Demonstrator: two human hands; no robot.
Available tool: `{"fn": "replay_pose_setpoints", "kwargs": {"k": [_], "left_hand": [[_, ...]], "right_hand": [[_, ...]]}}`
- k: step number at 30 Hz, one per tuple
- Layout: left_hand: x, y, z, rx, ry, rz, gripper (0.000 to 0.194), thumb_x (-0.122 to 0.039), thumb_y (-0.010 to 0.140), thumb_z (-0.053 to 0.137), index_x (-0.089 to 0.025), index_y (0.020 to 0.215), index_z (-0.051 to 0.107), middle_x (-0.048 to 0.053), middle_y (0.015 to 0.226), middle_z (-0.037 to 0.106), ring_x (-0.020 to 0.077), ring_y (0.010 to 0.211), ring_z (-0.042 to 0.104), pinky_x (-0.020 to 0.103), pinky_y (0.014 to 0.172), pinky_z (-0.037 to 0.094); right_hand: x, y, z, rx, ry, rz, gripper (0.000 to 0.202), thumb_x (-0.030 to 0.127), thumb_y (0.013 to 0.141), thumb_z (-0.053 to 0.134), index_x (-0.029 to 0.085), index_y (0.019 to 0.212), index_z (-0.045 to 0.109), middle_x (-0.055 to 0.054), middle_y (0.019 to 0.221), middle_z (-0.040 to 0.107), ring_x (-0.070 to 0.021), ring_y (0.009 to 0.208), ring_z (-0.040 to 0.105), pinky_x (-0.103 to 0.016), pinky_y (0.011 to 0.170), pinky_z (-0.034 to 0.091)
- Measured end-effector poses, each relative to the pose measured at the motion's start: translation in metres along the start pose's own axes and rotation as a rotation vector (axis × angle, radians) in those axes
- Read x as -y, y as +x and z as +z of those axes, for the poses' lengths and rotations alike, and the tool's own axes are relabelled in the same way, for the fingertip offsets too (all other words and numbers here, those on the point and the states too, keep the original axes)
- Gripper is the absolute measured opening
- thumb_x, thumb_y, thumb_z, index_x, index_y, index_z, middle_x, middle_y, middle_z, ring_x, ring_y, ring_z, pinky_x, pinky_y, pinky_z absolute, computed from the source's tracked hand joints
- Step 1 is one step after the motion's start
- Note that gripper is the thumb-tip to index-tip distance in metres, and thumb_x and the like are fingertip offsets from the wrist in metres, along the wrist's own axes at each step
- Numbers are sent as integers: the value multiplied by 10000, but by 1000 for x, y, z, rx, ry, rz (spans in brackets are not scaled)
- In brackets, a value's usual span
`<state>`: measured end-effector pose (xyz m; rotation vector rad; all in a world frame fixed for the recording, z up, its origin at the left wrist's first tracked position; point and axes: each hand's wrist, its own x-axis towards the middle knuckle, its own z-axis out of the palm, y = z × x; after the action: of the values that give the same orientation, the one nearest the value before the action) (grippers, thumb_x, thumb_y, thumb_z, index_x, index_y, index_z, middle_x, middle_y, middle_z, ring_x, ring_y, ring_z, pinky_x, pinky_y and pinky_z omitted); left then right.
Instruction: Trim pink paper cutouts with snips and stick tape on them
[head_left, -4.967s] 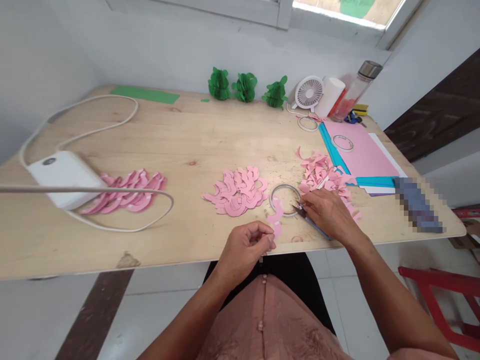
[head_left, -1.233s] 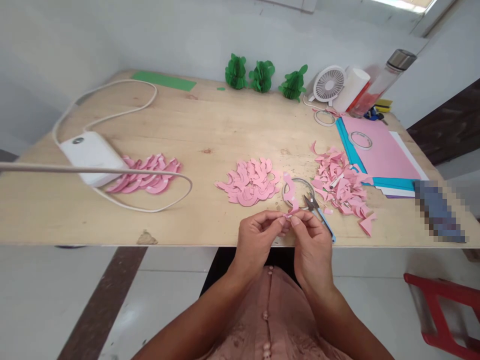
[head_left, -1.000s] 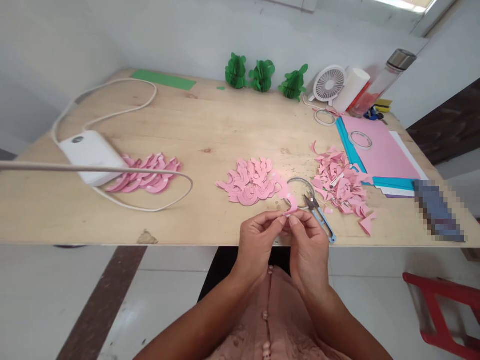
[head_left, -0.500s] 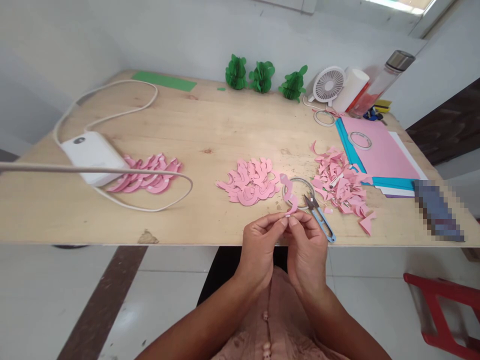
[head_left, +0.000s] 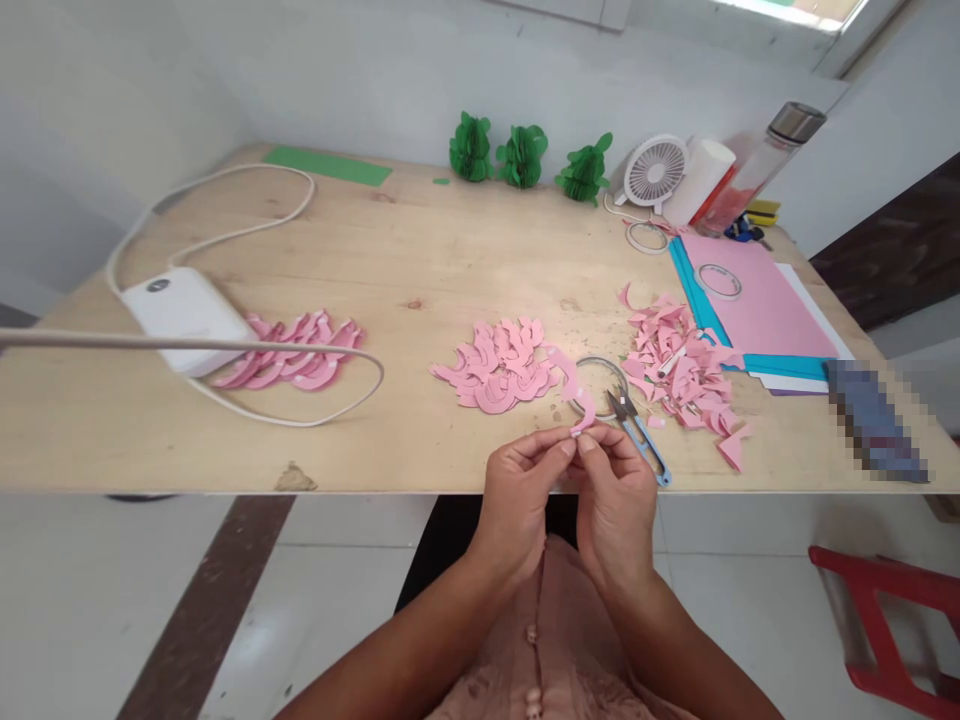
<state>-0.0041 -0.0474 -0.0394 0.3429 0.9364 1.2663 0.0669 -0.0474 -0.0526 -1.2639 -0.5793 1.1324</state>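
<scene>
My left hand (head_left: pixel 525 490) and my right hand (head_left: pixel 615 490) meet at the table's front edge, thumbs and fingertips pinched together. Between them they hold the lower end of a curved pink paper strip (head_left: pixel 583 405), whose upper part reaches away toward a pile of pink cut-out shapes (head_left: pixel 495 365). A ring of tape (head_left: pixel 600 362) lies behind the strip. Close to the right fingers are blue-handled thread snips (head_left: pixel 637 430), blades pointing away. Pink scraps (head_left: pixel 682 360) are heaped farther right.
A white power bank (head_left: pixel 187 315) with a looping cable sits beside more pink strips (head_left: pixel 307 350) at left. Three green paper figures (head_left: pixel 521 157), a fan (head_left: pixel 655 172) and a bottle (head_left: pixel 765 160) stand at the back. Coloured sheets (head_left: pixel 772 300) lie at right.
The free upper end of the pink strip has swung left, toward the pile of cut-outs. Both hands keep their pinch in nearly the same place.
</scene>
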Motion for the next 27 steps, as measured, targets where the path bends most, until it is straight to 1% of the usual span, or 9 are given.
{"fn": "replay_pose_setpoints", "kwargs": {"k": [3, 8, 17, 24, 27], "left_hand": [[-1, 0, 0, 6, -12, -11, 159, -200, 664, 724, -146, 811, 751, 81, 830, 743, 190, 794, 667, 328, 815, 502], [-3, 0, 1, 0, -18, -20, 163, -212, 645, 735, -139, 790, 750, 91, 828, 742, 203, 799, 669, 346, 814, 510], [-3, 1, 3, 3, -19, -5, 146, -220, 652, 734, -135, 770, 746, 82, 810, 741, 193, 762, 667, 321, 749, 525], [-2, 2, 2, -5, -6, 1, 119, -201, 662, 719, -142, 761, 749, 75, 806, 742, 188, 797, 667, 335, 842, 494], [-3, 2, 2, -12, -1, 7, 118, -200, 660, 719, -142, 758, 750, 76, 803, 742, 190, 801, 667, 335, 844, 493]], "right_hand": [[0, 0, 0, -6, -15, -12, 159, 280, 687, 694, 175, 751, 593, 7, 731, 589, -121, 666, 548, -250, 620, 466], [0, -1, 0, 7, -15, -27, 144, 278, 704, 683, 177, 757, 595, 1, 742, 595, -116, 659, 546, -236, 592, 465], [0, 0, -1, 9, -29, -33, 168, 286, 694, 690, 170, 763, 591, 6, 724, 590, -115, 645, 548, -242, 593, 470], [1, 1, 0, 7, -32, -34, 174, 291, 688, 695, 169, 759, 592, 7, 719, 587, -116, 647, 547, -251, 611, 473], [1, 1, 0, 7, -37, -38, 177, 293, 682, 698, 171, 756, 594, 6, 721, 589, -117, 652, 548, -251, 618, 474]]}}
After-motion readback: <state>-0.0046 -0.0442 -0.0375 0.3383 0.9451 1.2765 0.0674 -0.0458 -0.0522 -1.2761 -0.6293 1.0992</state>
